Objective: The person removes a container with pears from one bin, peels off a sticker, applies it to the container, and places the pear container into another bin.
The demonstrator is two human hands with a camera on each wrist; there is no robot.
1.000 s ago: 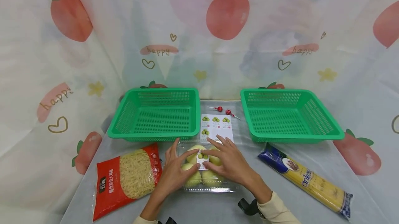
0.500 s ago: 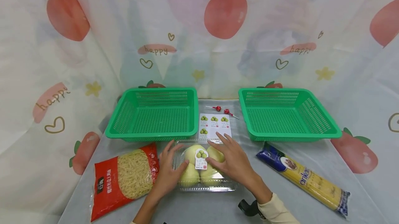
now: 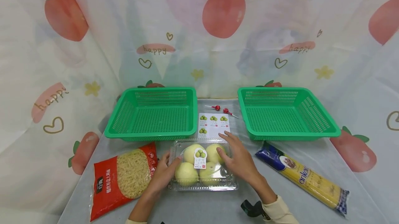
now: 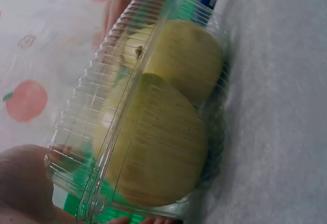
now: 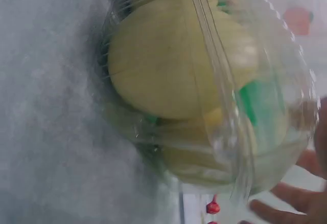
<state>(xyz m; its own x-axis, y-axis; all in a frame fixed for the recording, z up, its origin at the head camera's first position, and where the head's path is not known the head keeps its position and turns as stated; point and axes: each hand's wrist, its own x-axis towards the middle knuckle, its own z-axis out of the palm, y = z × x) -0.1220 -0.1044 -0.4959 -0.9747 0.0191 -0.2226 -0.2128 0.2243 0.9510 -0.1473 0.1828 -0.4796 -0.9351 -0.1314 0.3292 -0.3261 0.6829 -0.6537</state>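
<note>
A clear plastic clamshell box (image 3: pixel 204 186) with pale yellow-green round fruits (image 3: pixel 186 173) lies flat in the middle of the table, its lid down. On top of the lid sits a white label (image 3: pixel 200 158) with green fruits printed on it. My left hand (image 3: pixel 162 173) holds the box's left side, thumb over the lid edge and fingers down along the side. At the right side is my right hand (image 3: pixel 238 160), fingers spread and thumb over the lid; in the right wrist view its fingers (image 5: pixel 291 196) are extended near the box corner. Whether they touch it is unclear.
Behind the box lies a sheet of matching labels (image 3: pixel 213 125) with two red lollipops (image 3: pixel 217 107) beyond it. Green baskets stand at the back left (image 3: pixel 151 136) and back right (image 3: pixel 294 135). A red pasta bag (image 3: pixel 106 186) lies left, a spaghetti pack (image 3: pixel 302 177) right.
Both hands have let go of the label, which now lies on the lid. They have moved apart to the box's left and right sides.
</note>
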